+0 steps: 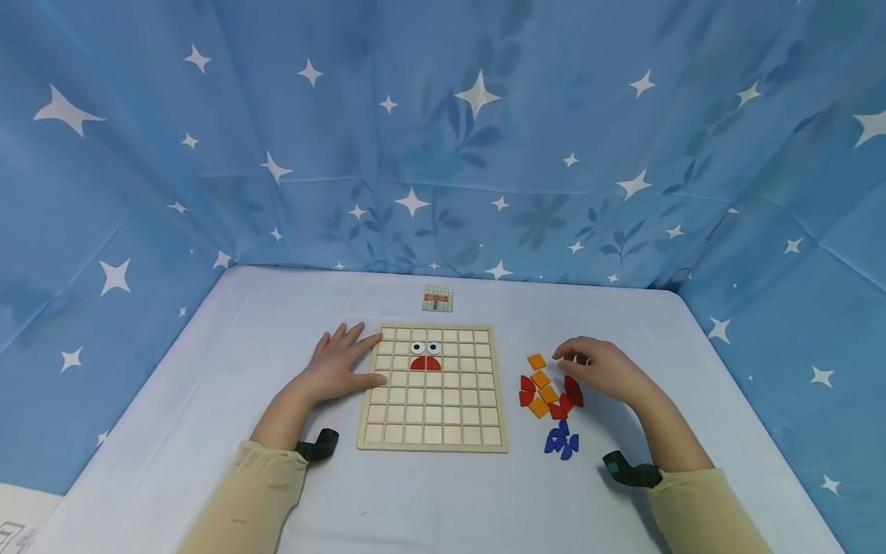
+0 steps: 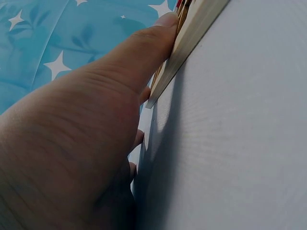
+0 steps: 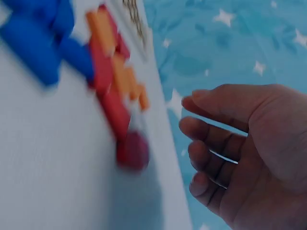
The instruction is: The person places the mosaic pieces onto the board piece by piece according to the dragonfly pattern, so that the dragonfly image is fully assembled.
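Note:
A wooden grid board (image 1: 432, 416) lies flat in the middle of the table. Two round eye tiles (image 1: 418, 348) sit side by side in its upper cells, with two red quarter-circle tiles (image 1: 425, 364) directly below them. My left hand (image 1: 338, 368) has its fingers spread, the thumb and a fingertip touching the board's left edge. In the left wrist view the thumb (image 2: 139, 52) lies on the board's rim. Over the right-hand tiles hovers my right hand (image 1: 604, 369), fingers loosely bent with nothing between them. Nearest to it are orange square tiles (image 1: 537, 361) and red curved tiles (image 1: 573, 391).
Small blue tiles (image 1: 562, 441) lie in a cluster in front of the red and orange ones. Behind the board is a small pattern card (image 1: 438, 298). A blue curtain with white stars (image 1: 411, 201) hangs around the back and sides of the white table.

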The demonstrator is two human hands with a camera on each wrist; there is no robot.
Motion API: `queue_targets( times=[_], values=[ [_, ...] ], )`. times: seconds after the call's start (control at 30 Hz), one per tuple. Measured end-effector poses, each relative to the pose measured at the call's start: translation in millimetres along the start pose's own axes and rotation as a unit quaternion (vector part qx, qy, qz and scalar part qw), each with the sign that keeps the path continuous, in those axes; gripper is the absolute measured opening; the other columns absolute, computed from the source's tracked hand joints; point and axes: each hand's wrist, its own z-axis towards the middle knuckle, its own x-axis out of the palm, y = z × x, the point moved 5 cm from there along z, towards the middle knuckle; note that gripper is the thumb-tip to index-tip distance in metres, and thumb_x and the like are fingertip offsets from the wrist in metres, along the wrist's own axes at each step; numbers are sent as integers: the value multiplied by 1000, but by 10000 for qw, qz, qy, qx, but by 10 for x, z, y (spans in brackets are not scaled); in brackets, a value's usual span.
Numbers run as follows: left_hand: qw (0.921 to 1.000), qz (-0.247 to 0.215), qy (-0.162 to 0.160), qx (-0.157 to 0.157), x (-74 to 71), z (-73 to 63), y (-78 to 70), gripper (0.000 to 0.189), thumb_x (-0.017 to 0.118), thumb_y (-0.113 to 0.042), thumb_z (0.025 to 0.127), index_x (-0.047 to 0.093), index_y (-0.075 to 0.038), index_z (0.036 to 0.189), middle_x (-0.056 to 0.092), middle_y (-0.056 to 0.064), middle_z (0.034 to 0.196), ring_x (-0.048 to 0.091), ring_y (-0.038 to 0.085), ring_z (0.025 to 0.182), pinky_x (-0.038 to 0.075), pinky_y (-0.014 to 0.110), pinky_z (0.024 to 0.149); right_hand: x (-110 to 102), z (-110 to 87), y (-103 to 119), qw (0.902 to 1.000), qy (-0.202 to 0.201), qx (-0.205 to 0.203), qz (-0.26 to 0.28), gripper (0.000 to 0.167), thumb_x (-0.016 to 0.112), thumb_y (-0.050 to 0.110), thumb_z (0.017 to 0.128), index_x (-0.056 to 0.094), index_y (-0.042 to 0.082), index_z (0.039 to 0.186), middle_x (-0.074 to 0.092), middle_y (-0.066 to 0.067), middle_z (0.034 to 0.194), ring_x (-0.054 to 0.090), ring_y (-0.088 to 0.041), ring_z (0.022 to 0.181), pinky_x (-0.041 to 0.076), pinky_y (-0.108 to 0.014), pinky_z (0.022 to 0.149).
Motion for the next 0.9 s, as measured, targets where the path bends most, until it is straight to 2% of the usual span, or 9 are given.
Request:
queue_targets(
  times=[0.27, 0.57, 0.67, 0.9],
  values=[
    [10000, 34, -16, 6, 12, -15, 6, 88, 67, -63, 84, 34, -25, 156, 15, 15, 166, 4, 44, 152, 0, 64, 120, 46, -69, -303, 9990, 286, -141, 303, 18, 67, 21, 94, 70, 20, 112, 65, 1, 102, 56, -18, 93, 53, -29, 76],
    [10000, 49, -16, 14, 34, 8, 17, 88, 67, -64, 84, 33, -26, 156, 14, 15, 166, 3, 44, 153, -1, 64, 120, 116, -108, -506, 9946, 870, -316, 471, 28, 65, 15, 95, 72, 34, 115, 64, 5, 114, 57, -19, 111, 52, -25, 87],
    [10000, 52, -24, 22, 34, 13, 21, 88, 67, -63, 84, 34, -26, 156, 14, 15, 166, 3, 44, 153, -1, 64, 120, 120, -109, -522, 9951, 824, -286, 464, 26, 67, 17, 94, 71, 34, 114, 63, 6, 113, 56, -18, 110, 52, -24, 87],
    [10000, 45, -35, 35, 27, 12, 18, 88, 68, -63, 83, 34, -26, 156, 15, 15, 166, 4, 44, 152, 0, 64, 120, 116, -84, -506, 9981, 372, -325, 372, 18, 71, 25, 92, 69, 22, 109, 61, 2, 101, 53, -16, 94, 51, -24, 77]
  ],
)
